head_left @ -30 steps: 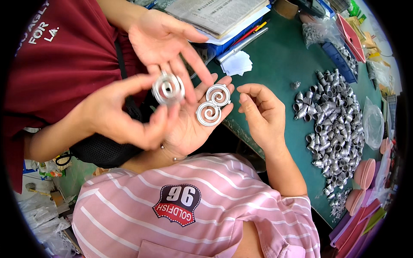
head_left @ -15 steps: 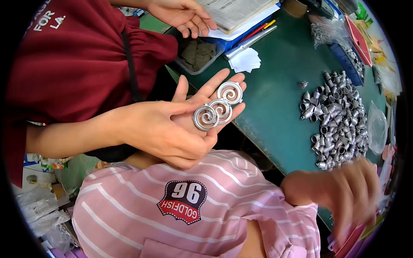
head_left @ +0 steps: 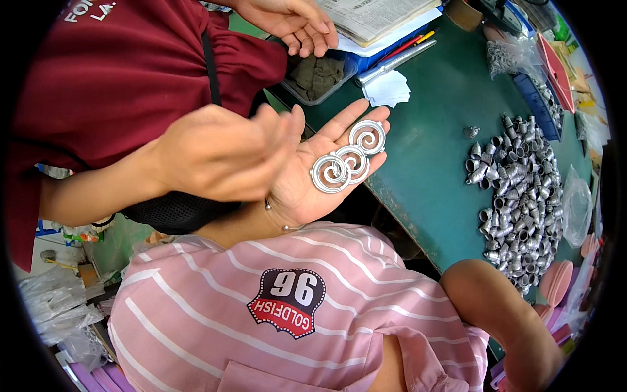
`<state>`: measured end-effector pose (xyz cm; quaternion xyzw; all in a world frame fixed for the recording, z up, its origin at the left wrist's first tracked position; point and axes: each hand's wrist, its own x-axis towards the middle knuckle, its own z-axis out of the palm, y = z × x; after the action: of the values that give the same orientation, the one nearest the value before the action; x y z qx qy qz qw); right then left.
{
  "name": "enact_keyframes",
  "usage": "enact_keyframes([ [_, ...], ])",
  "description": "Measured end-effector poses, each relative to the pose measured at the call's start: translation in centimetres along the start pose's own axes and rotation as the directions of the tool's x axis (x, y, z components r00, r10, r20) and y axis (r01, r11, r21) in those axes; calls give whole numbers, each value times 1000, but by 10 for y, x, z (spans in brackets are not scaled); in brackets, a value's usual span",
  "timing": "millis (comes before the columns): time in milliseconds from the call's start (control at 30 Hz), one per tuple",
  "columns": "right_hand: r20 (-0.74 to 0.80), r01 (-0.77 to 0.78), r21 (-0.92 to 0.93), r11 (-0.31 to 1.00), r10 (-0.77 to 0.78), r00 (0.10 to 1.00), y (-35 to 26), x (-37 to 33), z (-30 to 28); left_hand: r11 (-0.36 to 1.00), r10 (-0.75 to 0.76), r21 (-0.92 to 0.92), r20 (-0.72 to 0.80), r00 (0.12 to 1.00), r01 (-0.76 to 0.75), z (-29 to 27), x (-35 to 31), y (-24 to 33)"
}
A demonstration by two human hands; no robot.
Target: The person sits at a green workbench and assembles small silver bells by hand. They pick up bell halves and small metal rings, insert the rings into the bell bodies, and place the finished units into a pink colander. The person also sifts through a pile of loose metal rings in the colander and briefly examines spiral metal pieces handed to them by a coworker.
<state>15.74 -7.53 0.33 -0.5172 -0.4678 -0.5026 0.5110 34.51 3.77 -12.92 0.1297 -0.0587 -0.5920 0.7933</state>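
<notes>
My left hand (head_left: 312, 186) lies palm up with its fingers spread, under the middle of the view. Across its palm and fingers rest silver spiral discs (head_left: 353, 163), a short row whose rings overlap. A co-worker in a maroon top has one blurred hand (head_left: 228, 153) just left of my palm, apart from the discs. Their other hand (head_left: 294, 26) hangs half curled near the top, above a plastic tub (head_left: 320, 98) of dark grey pieces. At the lower right my bent right arm (head_left: 499, 313) shows; its hand is out of the view.
Beyond my left hand spreads a green table (head_left: 431, 183) with a heap of grey metal fittings (head_left: 526, 202). Papers (head_left: 375, 19), white slips (head_left: 387, 88), a silver rod (head_left: 396, 63) and a blue bin (head_left: 541, 108) are near its far side. Pink round pieces (head_left: 555, 283) are at right.
The co-worker's near hand has drawn back leftward off the discs, which stay on my left palm. My right hand, blurred at the lower right before, has gone out of view.
</notes>
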Motion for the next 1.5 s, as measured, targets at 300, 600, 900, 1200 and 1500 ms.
enact_keyframes([
  [300,-5,-118,-55,992,118,993,13,-14,-4,999,-4,-39,25,1000,5,2,0,0],
  [600,-7,-167,-85,982,167,986,12,-16,-3,996,-36,-81,74,997,42,4,1,-1],
  [900,23,-242,-75,967,244,969,14,-16,-8,995,-32,98,95,995,22,1,0,-1],
  [1200,142,-416,-89,905,425,894,5,-6,-18,998,-30,56,59,998,26,2,-1,-2],
  [1500,-243,-757,-576,309,820,519,47,-41,-7,1000,7,6,26,1000,-7,-2,0,-6],
])
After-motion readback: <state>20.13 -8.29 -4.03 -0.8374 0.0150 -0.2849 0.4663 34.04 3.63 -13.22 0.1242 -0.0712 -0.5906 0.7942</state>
